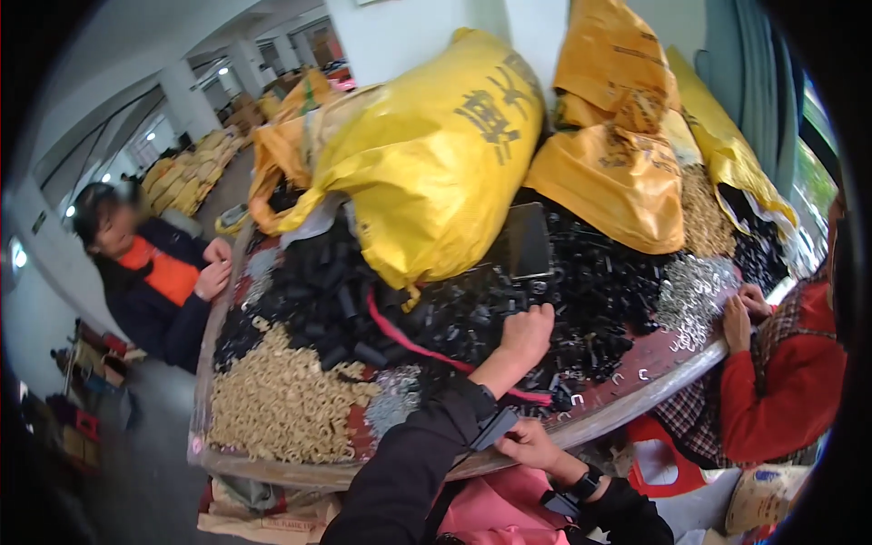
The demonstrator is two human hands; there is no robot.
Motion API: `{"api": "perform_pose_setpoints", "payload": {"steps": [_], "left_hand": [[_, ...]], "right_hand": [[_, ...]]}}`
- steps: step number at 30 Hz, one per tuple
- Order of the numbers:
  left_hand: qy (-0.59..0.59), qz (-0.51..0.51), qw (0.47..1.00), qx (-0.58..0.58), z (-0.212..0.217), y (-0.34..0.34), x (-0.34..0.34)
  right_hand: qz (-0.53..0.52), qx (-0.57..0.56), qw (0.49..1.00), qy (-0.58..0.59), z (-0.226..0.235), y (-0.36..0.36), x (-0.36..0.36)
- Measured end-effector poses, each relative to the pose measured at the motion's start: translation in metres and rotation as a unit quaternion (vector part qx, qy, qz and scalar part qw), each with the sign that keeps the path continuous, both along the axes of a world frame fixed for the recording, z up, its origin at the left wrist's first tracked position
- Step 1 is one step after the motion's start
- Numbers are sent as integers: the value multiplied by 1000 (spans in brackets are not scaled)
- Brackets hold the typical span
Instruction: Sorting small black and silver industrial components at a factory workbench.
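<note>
My left hand reaches over the pile of small black plastic parts in the middle of the table. Its fingers are curled closed, and what they hold, if anything, is hidden. Close to the table's front edge, my right hand is closed with thumb and fingers together; anything in it is too small to make out. A pink-red strip runs across the black parts, passing behind my left wrist. Beyond my left hand lies a dark flat phone-like slab.
A heap of tan ring-shaped pieces and small grey metal bits lie at the left front. Shiny metal clips lie right. Large yellow sacks stand behind. Co-workers' hands are at the left edge and others at the right.
</note>
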State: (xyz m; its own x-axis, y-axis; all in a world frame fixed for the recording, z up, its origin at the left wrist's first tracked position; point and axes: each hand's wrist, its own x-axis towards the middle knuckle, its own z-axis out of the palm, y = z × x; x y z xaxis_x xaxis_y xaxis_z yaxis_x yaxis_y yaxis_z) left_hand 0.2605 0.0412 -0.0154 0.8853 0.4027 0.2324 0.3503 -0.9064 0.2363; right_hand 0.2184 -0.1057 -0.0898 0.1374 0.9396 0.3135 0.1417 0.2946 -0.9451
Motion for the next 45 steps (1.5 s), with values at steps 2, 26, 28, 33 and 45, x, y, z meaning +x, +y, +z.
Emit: {"api": "perform_pose_setpoints", "payload": {"steps": [2,26,28,33,45], "left_hand": [[-70,22,997,-30,0,9,-23],[-248,32,486,-837,-22,-33,-232],[-244,20,473,-846,-18,-34,-234],[-215,0,492,-844,-23,-40,-235],[-179,48,468,-864,-25,-52,-235]], "right_hand": [[-7,22,1000,-17,3,-1,-2],[-59,-73,995,26,53,28,-50],[-86,-34,992,-80,53,25,-48],[-115,45,967,-224,66,14,-44],[-72,44,951,-297,76,2,-38]]}}
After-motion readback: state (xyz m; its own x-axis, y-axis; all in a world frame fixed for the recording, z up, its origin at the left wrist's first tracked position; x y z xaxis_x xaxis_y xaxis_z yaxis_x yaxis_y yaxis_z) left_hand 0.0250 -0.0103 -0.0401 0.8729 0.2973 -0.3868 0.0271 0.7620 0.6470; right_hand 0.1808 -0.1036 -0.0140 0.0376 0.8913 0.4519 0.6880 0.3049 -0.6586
